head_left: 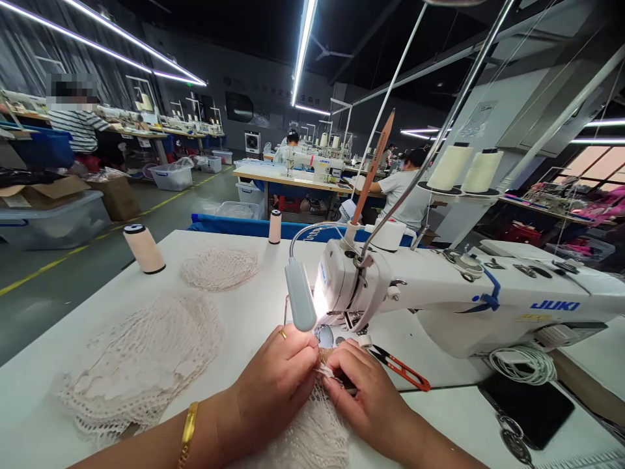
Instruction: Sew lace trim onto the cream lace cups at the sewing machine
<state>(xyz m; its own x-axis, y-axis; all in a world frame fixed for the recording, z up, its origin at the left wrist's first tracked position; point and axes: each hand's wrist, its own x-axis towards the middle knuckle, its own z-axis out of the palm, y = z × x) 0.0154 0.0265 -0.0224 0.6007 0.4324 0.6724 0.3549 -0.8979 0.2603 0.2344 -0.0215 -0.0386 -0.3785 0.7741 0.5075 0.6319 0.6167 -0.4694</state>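
A: Item held, lower centre?
B: Cream net fabric (312, 430), pinched by left hand (273, 384) and right hand (366, 391), beneath the sewing machine (439, 293).
A: Adjacent?
B: Thread snips (403, 370), right; net stack (141, 361), lower left.

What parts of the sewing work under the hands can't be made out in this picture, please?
Head view only:
- Needle and presser foot: washed out by the lamp glare.
- Lace piece: its near end is cut off by the bottom edge.
- Seam area: covered by the left hand and right hand.
- Thread snips: blades partly behind the right hand.
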